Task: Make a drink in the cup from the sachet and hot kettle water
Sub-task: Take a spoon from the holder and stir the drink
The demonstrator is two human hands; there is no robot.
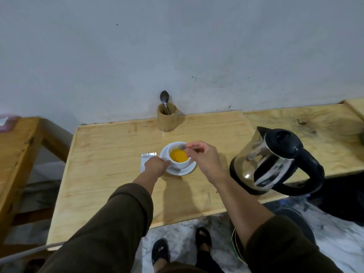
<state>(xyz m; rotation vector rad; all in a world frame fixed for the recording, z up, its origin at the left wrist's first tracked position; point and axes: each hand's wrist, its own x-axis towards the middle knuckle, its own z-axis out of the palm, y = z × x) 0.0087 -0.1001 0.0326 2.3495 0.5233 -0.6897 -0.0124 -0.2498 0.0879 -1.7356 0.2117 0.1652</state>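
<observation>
A white cup (178, 157) is seen upright on a white saucer (182, 170) near the middle of the wooden surface (110, 150), filled with an opaque orange-yellow drink. A silvery sachet (146, 159) lies flat just left of the saucer, partly hidden. A glass kettle (273, 161) with a black lid, handle and base stands upright to the right of the cup, well apart from it, its spout turned toward the cup. A small metal spoon (184, 147) is held over the cup's far rim.

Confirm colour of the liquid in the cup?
Orange-yellow, opaque, inside the white cup; head view shows it, the only view given.
</observation>
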